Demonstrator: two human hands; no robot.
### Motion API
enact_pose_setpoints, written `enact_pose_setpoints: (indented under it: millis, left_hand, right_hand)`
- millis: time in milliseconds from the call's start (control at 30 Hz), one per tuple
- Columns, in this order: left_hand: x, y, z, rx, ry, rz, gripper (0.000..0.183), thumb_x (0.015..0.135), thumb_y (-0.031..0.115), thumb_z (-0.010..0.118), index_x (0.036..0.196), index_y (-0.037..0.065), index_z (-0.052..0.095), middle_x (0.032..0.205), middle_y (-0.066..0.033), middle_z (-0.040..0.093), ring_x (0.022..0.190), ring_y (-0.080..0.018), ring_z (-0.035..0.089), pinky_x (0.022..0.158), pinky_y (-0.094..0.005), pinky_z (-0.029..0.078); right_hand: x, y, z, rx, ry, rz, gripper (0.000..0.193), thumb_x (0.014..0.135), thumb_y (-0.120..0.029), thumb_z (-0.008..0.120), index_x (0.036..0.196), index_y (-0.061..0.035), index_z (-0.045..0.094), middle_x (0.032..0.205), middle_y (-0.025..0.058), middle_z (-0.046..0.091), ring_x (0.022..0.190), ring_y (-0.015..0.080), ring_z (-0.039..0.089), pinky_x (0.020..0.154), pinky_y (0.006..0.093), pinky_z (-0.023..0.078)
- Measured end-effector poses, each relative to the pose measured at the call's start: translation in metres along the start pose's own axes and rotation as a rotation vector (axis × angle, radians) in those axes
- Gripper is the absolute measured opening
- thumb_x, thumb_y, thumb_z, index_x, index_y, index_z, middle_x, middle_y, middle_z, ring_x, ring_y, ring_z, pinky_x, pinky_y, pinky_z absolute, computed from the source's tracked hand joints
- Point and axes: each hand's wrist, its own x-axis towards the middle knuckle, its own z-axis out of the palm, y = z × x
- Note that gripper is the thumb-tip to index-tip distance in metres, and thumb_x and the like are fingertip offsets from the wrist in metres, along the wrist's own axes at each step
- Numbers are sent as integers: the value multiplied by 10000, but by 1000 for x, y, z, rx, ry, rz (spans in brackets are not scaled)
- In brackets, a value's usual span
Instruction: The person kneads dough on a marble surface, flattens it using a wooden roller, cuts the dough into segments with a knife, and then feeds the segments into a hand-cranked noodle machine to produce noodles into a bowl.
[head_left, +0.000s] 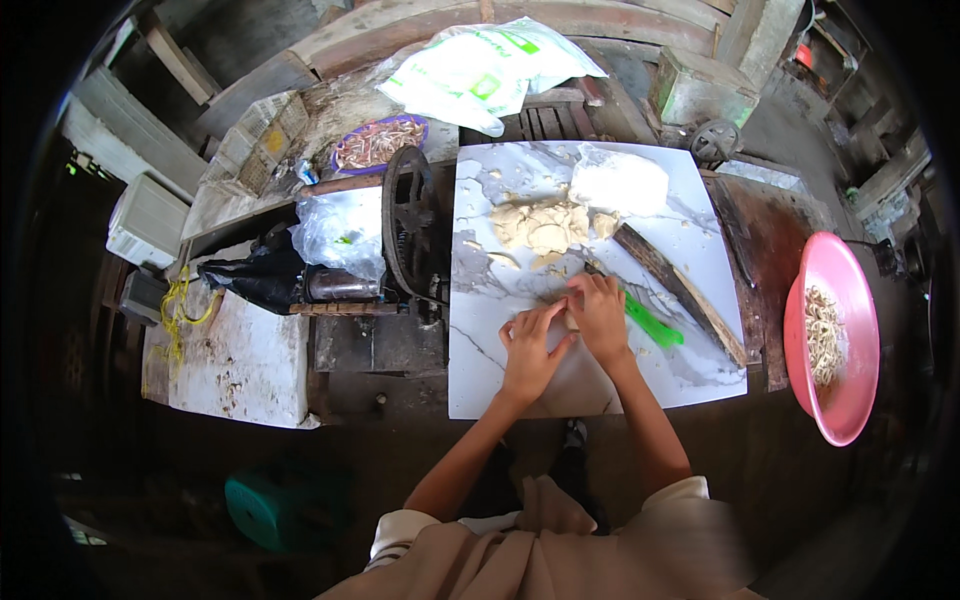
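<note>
My left hand (534, 348) and my right hand (599, 312) meet over the marble-patterned board (490, 382). Between their bent fingers is a small piece of pale dough (571, 321), mostly covered by them. Just right of my right hand lies a bright green handle (655, 322), perhaps a knife's; its dark far end is partly hidden by that hand. Beyond my hands rests a big lumpy mass of dough (540, 227), with a smaller lump (605, 224) at its right and scraps around it. A long dark wooden stick (682, 295) slants down toward the board's right corner.
A clear bag of white powder (620, 182) lies at the board's back. Left stands a machine with a large wheel (408, 222). A pink basin (862, 345) holds pale strips at right. Behind are a purple-rimmed basket (425, 125) and a white sack (490, 70).
</note>
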Motion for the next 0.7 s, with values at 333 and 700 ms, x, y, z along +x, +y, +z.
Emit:
enact_pose_setpoints:
  millis: [333, 700]
  left_hand:
    - [0, 4, 10, 61, 26, -130, 416, 747, 289, 681, 1127, 184, 551, 1047, 19, 574, 1007, -175, 476, 851, -409, 246]
    - [8, 32, 21, 16, 66, -263, 239, 774, 263, 652, 987, 172, 594, 946, -13, 562, 929, -180, 516, 789, -387, 298]
  right_hand:
    - [59, 43, -1, 117, 197, -142, 54, 708, -40, 608, 666, -72, 603, 726, 67, 634, 743, 293, 529, 717, 396, 409]
    - [24, 57, -16, 401, 50, -67, 51, 771, -21, 576, 804, -36, 612, 843, 134, 606, 810, 327, 543, 743, 390, 442]
